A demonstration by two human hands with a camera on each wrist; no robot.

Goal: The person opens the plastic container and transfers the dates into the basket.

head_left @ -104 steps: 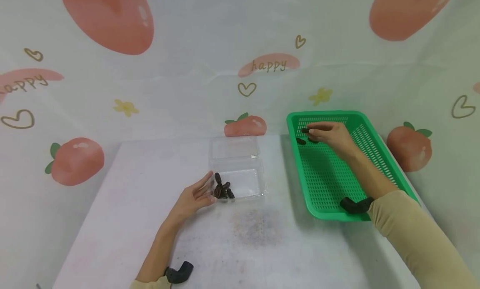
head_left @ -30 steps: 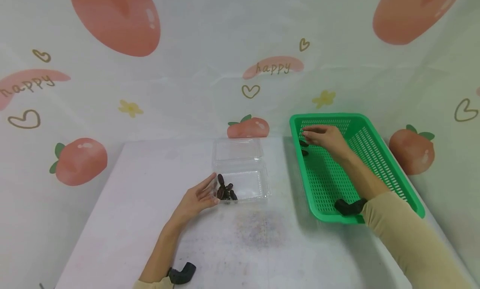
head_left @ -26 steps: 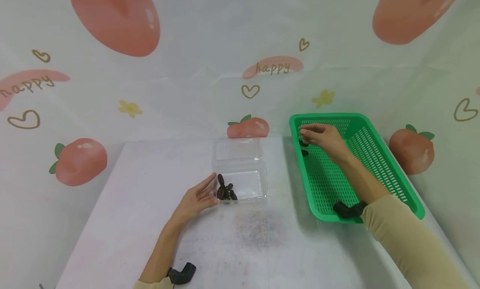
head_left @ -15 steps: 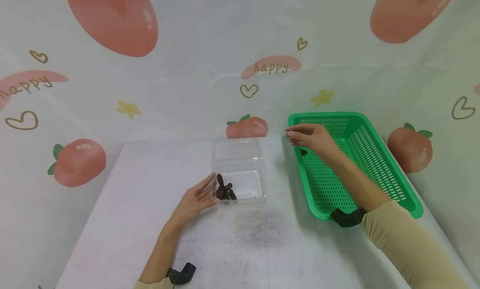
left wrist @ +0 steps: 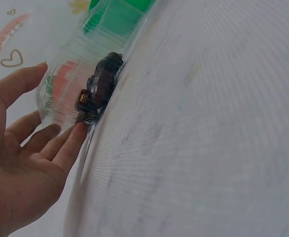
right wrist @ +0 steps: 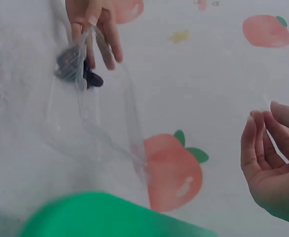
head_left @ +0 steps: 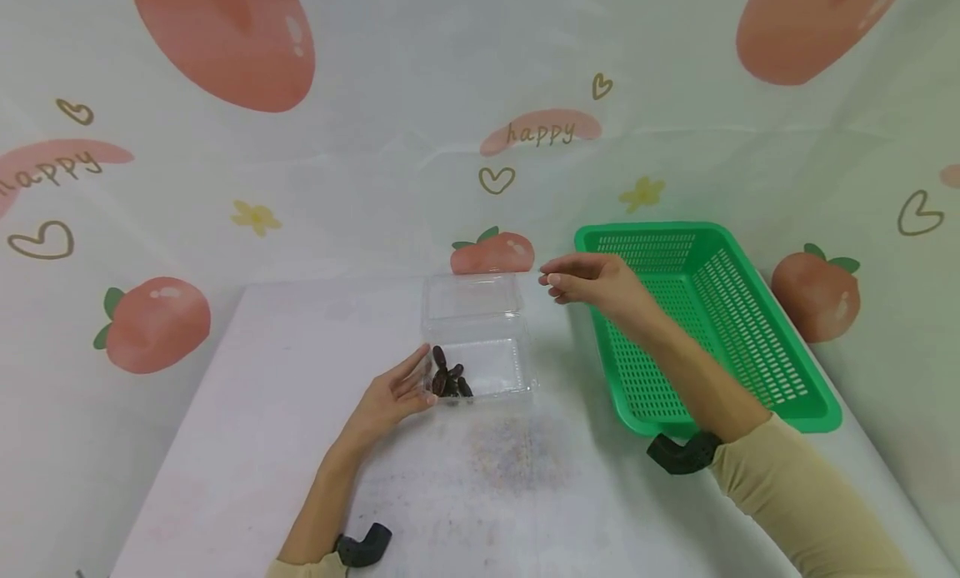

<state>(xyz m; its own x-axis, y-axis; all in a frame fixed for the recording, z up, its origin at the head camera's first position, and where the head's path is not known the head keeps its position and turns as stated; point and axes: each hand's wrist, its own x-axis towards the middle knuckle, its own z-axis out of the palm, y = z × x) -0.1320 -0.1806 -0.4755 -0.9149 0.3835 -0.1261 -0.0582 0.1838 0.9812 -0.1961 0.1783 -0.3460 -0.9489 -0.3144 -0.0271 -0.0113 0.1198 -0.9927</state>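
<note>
A clear hinged plastic box (head_left: 491, 368) lies on the table with its lid open toward the back. Several dark brown, glossy oblong pieces (head_left: 450, 382) are heaped at its left end. My left hand (head_left: 390, 401) rests against that end with spread, fairly straight fingers touching the plastic; the left wrist view shows its palm (left wrist: 25, 173) facing the box. My right hand (head_left: 600, 288) is raised over the table between the box and the green basket (head_left: 720, 320), fingertips drawn together and pointing left. No piece shows at its fingertips (right wrist: 255, 116), though one may be hidden.
The basket stands on the right side of the white table (head_left: 300, 495), and my right forearm crosses over it. A white cloth wall printed with peaches (head_left: 491, 253) rises behind the table. Stains (head_left: 510, 453) mark the tabletop before the box.
My right hand reached among the dark pieces at the basket's left wall, earlier pinching one, then came out left over the rim toward the box. My left hand has stayed at the box.
</note>
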